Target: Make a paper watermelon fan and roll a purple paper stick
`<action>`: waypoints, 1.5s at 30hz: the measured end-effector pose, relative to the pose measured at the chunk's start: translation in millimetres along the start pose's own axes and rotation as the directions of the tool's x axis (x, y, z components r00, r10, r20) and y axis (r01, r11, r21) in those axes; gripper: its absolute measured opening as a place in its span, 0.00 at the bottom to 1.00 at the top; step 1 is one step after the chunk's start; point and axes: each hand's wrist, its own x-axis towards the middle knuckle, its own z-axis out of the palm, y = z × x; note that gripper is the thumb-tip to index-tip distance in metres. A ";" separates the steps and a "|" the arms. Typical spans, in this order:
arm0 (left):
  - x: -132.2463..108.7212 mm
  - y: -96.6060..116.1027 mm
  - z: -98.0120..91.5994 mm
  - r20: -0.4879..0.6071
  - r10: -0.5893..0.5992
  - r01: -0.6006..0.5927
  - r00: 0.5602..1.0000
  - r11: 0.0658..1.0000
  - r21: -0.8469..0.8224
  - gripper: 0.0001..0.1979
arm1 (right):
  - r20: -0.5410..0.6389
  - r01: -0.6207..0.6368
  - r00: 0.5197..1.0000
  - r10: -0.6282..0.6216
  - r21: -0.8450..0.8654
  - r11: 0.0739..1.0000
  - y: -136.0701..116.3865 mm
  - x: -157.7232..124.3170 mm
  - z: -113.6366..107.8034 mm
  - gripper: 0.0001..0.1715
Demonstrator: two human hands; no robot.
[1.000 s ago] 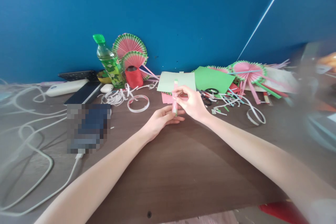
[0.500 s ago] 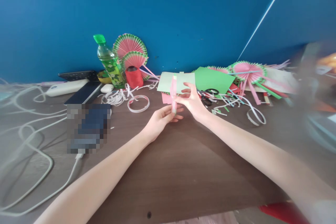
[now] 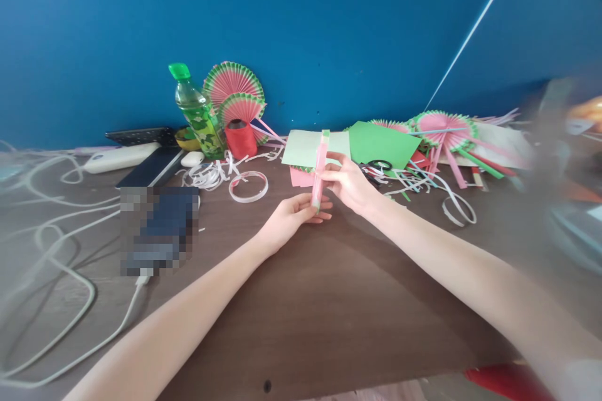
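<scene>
A narrow folded paper strip [image 3: 320, 166], pink with green ends, stands nearly upright between my hands above the table. My left hand [image 3: 294, 216] pinches its lower end between thumb and fingers. Partway up, my right hand [image 3: 347, 183] grips the strip from the right side. Behind it lie a pale green sheet [image 3: 298, 147] and a pink paper piece with a green zigzag edge [image 3: 301, 178]. To the right of these is a bright green sheet [image 3: 380, 145].
A roll of tape [image 3: 248, 188], a red thread spool [image 3: 241, 140] and a green bottle [image 3: 197, 113] stand left. Round pleated paper fans [image 3: 234, 84] lean on the blue wall. Black-handled scissors [image 3: 380, 165] and paper scraps lie right. Cables and a phone [image 3: 164, 225] occupy the left side.
The folded strip has moved slightly right and tilted to the right at its top. My right hand has shifted right and down a little, its fingers now closer together.
</scene>
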 end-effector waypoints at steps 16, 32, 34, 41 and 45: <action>2.8 33.4 -61.3 -0.340 0.231 0.347 0.912 0.008 0.938 0.10 | 0.140 0.137 0.987 -0.076 -0.504 0.853 16.5 -2.4 -2.4 0.31; 8.6 35.4 -26.6 -0.148 0.201 -0.124 0.968 0.901 0.415 0.06 | 0.313 0.584 0.795 -0.520 -0.630 0.512 14.5 -13.4 5.6 0.15; 8.0 35.7 -25.5 -0.106 0.180 -0.132 0.978 0.926 0.355 0.10 | 0.326 0.597 0.784 -0.528 -0.630 0.497 13.9 -13.7 6.3 0.16; 6.8 35.0 -26.6 -0.052 0.120 -0.108 0.991 0.974 0.200 0.22 | 0.330 0.612 0.770 -0.547 -0.626 0.484 14.2 -13.3 4.7 0.16; 7.3 35.4 -24.3 -0.115 0.102 -0.078 0.988 0.977 0.197 0.19 | 0.360 0.646 0.733 -0.578 -0.634 0.424 13.8 -16.1 6.5 0.16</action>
